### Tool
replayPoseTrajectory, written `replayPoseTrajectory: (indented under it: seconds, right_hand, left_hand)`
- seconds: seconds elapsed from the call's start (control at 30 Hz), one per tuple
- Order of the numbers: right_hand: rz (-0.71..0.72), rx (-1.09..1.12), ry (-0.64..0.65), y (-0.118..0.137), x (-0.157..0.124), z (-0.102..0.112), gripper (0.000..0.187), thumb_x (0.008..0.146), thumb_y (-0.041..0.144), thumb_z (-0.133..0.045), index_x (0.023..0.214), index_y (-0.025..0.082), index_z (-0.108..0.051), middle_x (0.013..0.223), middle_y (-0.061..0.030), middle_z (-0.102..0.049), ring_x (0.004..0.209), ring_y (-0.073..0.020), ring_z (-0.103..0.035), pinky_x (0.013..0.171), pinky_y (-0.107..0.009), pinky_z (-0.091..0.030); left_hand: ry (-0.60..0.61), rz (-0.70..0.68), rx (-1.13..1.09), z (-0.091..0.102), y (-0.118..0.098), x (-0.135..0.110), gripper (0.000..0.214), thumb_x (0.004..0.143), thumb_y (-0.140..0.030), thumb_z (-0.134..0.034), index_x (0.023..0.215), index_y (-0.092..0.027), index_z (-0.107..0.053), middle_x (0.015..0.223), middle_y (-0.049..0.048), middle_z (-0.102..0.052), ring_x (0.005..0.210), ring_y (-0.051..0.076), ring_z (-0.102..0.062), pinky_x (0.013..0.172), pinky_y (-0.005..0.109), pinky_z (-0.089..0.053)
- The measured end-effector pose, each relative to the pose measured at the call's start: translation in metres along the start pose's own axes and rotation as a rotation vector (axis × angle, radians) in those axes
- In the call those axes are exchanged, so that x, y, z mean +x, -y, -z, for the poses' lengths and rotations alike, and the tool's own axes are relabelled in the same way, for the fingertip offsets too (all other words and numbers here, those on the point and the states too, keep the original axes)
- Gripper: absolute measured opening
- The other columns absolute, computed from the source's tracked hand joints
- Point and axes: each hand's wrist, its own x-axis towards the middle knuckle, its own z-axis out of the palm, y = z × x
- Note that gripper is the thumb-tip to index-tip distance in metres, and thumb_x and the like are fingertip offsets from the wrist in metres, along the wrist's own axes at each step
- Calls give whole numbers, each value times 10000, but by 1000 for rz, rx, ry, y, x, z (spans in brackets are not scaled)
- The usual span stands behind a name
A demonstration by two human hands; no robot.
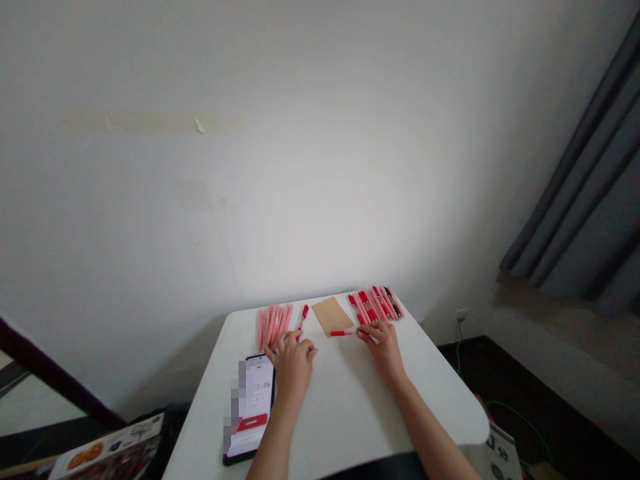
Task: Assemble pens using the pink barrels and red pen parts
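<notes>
My right hand (pixel 381 343) pinches one end of a thin red-and-pale pen-like stick (pixel 339 333), which points left across the table. My left hand (pixel 293 363) hovers low with its fingers spread. Its fingertips are at the near ends of a row of pink sticks (pixel 274 323) and beside another red pen-like piece (pixel 304 315); whether they touch either I cannot tell. Between the hands, farther back, lies a tan rectangular sheet (pixel 331 313). Beyond my right hand is a row of pink, red and black pen-like sticks (pixel 375 303).
A phone (pixel 257 407) with a timer on its screen lies left of my left forearm. The white table (pixel 350 413) meets a pale wall. Printed boxes stand low at left (pixel 110 450) and right. A grey curtain (pixel 585 180) hangs at right.
</notes>
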Motion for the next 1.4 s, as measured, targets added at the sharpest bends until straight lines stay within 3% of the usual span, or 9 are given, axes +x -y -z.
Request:
replayPoseTrajectory:
  seconds: [0.53,1.13,1.4]
  right_hand:
    - [2,51,42,2,1,2,378,872,544,-508,890,257,-753,875,-84,-665,877,-244,-536,811,-397,-435]
    - [43,68,67,7,1,3,278,868,455,-560,878,260,-759,848,-73,-657,885,-232,-555,821,-388,-446]
    - [81,53,94,9,0,1,252,867,436,-568,882,274,-760,862,-78,-647,903,-239,-545,805,-390,-454]
  left_hand:
    - [-158,8,-225,-1,-9,1,132,815,-242,-564,804,-270,-693,1009,27,-668,1046,222,-534,1061,600,-174]
    - [-138,39,-198,-2,-10,1,119,803,-256,-589,791,-288,-703,1036,16,-656,1096,231,-502,1076,597,-151]
    - [-120,-52,-147,0,-12,-1,119,798,-254,-599,813,-311,-703,1029,8,-663,1110,234,-491,1099,609,-75]
